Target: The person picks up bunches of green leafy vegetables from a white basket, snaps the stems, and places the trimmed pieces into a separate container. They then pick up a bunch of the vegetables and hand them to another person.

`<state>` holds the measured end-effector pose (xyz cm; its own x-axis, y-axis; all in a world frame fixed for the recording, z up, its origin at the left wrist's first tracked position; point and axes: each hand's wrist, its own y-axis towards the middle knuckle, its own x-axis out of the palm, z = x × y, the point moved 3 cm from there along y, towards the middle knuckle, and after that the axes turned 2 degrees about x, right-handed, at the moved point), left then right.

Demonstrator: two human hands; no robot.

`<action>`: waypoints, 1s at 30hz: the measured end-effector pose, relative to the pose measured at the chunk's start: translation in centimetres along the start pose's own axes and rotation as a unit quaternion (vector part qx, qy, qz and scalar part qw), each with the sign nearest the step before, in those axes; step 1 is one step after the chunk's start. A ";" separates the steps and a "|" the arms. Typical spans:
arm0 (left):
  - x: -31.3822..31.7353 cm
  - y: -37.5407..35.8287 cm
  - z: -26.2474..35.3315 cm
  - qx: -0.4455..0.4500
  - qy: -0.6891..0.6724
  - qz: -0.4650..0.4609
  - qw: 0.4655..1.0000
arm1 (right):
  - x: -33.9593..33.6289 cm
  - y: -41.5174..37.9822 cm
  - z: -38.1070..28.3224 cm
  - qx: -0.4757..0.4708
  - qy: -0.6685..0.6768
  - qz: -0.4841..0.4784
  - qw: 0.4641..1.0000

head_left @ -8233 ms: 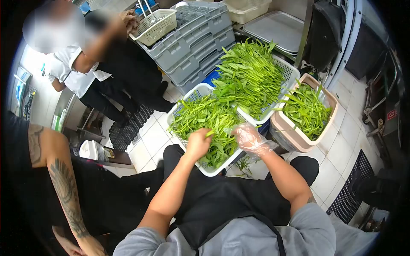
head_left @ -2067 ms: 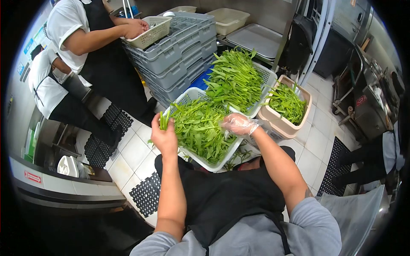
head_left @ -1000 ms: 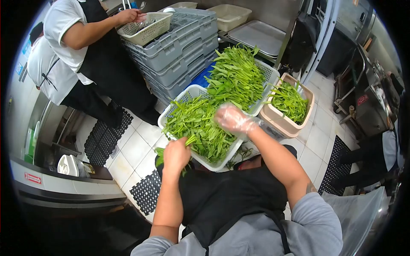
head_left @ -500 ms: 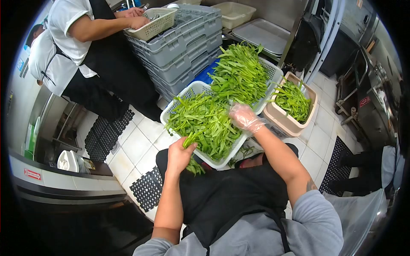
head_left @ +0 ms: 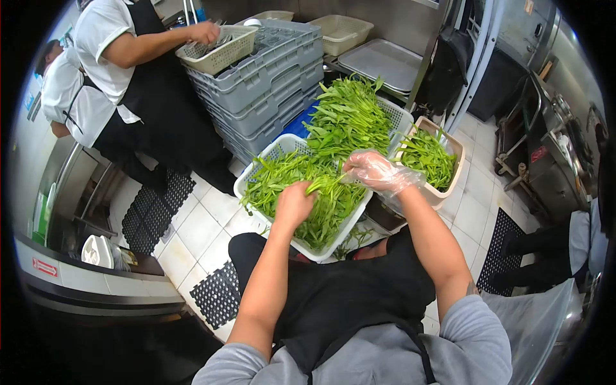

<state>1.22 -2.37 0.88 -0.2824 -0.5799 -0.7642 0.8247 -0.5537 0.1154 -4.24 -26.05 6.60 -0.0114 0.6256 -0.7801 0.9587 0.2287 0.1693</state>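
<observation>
A white basket (head_left: 240, 186) stands before my knees, heaped with loose leafy greens (head_left: 321, 221) that look like water spinach. Bare and closed, my left hand (head_left: 296, 203) grips a few stalks above the heap. My right hand (head_left: 373, 171), in a clear plastic glove, pinches stalks just to the right of it, its fingertips partly hidden by the loose plastic. Behind them, a long bunch of water spinach (head_left: 353, 119) lies in a second white basket (head_left: 403, 118). More cut greens (head_left: 428, 157) fill a beige tub (head_left: 457, 157) at the right.
Stacked grey dish racks (head_left: 256, 96) rise at the back left, with a cutlery basket (head_left: 221, 59) on top. A co-worker (head_left: 154, 83) handles cutlery there, and another person stands behind. A metal tray (head_left: 385, 64) lies at the back. Black mats (head_left: 157, 208) cover parts of the tiled floor.
My left hand has moved up and right from the basket's near left edge to over the heap, carrying stalks. My right hand has risen slightly and now pinches stalks close to it.
</observation>
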 end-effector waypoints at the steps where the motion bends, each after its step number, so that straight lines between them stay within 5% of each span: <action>1: -0.9 -0.4 -0.1 -0.019 0.015 0.016 1.000 | -0.3 -0.2 0.0 0.001 -0.008 0.011 1.000; 3: -1.6 -0.6 -1.3 -0.033 0.027 0.083 0.996 | -0.3 -0.8 0.1 0.035 0.012 0.002 0.999; 7: -2.7 -0.9 4.1 0.159 -0.061 0.153 0.973 | 1.6 -0.3 0.1 0.001 0.051 0.000 0.999; 10: -1.2 0.3 4.8 0.058 0.014 -0.065 0.996 | 2.3 0.2 -1.6 0.070 0.070 -0.019 0.995; 14: -0.6 0.3 3.9 0.085 0.067 -0.068 0.992 | 3.6 0.3 -1.1 -0.009 -0.049 -0.017 0.999; 18: -1.7 -1.1 3.6 0.000 0.151 -0.074 0.986 | 6.5 1.0 -1.4 -0.015 -0.242 0.037 0.970; 21: -4.8 -2.4 1.9 -0.038 0.134 -0.009 0.990 | 6.3 3.2 -0.4 0.094 -0.187 -0.049 0.977; 24: -6.5 -4.0 0.2 -0.058 0.067 0.054 0.995 | 6.0 4.9 -1.6 -0.001 0.034 0.042 0.999; 30: -6.6 -6.1 -3.3 -0.166 -0.050 0.065 0.983 | 11.9 3.9 5.6 0.055 -0.162 -0.039 0.984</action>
<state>-0.33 6.82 3.10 -0.1965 -0.6975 -0.6891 0.9668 -0.2551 -0.0174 0.92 -21.90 -5.35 -0.0124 0.3340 -0.9425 0.9838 0.1726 0.0482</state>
